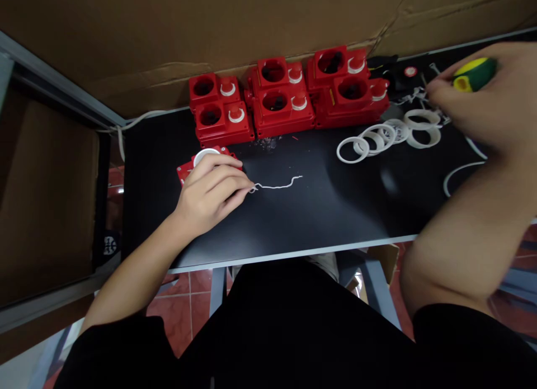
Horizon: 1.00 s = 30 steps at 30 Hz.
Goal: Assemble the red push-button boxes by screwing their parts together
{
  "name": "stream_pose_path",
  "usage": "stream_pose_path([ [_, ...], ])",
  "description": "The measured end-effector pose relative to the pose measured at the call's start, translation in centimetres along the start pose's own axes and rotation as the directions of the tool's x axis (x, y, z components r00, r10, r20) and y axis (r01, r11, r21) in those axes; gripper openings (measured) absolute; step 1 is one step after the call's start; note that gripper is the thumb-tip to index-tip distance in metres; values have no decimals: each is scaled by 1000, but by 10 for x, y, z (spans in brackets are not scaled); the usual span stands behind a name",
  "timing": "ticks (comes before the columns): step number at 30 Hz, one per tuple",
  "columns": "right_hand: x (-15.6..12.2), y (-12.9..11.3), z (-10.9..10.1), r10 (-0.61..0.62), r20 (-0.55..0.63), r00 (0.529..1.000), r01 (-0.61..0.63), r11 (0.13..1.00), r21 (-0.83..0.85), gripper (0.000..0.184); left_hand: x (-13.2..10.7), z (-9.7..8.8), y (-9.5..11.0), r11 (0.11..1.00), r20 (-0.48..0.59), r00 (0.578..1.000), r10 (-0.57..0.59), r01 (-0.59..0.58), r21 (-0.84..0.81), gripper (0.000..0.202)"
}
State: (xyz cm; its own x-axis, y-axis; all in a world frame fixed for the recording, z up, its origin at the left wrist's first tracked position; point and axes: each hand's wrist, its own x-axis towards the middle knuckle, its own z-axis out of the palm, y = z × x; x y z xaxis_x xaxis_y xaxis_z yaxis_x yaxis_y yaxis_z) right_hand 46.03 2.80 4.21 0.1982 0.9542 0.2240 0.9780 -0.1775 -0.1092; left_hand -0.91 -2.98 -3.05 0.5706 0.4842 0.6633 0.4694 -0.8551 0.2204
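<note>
My left hand [213,193] is closed, thumb and fingertips pinching one end of a thin white cord [277,186]. The cord's loose end trails to the right over the dark tabletop. Partly hidden behind that hand lies a red cover plate [226,150] with a white ring [205,154] on it. At the upper right my right hand [490,93], a little blurred, is wrapped round a green and yellow handle [476,75], which looks like a screwdriver's. The tip of this tool is hidden. Several white rings [353,150] lie left of the right hand, partly overlapping.
Several red housings [285,118] with round openings stand along the cardboard wall [146,42] at the back. Small metal parts [415,95] and dark objects sit at the back right. A white cable [455,171] curves by my right forearm. The table's front edge [293,255] is near my body.
</note>
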Motion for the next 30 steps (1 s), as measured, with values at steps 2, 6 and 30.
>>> stream_pose_path([
  [2,-7,-13,7,101,-132,986,-93,993,68,13,2,0,0,1000,-25,1000,14,-14,-3,15],
  [6,-40,-63,26,-360,-140,922,381,909,171,23,5,-1,1,999,-54,998,33,-34,-15,24],
  [30,7,-33,-65,-4,-357,934,81,976,201,20,-2,-21,-26,942,-89,953,-289,299,150,27],
])
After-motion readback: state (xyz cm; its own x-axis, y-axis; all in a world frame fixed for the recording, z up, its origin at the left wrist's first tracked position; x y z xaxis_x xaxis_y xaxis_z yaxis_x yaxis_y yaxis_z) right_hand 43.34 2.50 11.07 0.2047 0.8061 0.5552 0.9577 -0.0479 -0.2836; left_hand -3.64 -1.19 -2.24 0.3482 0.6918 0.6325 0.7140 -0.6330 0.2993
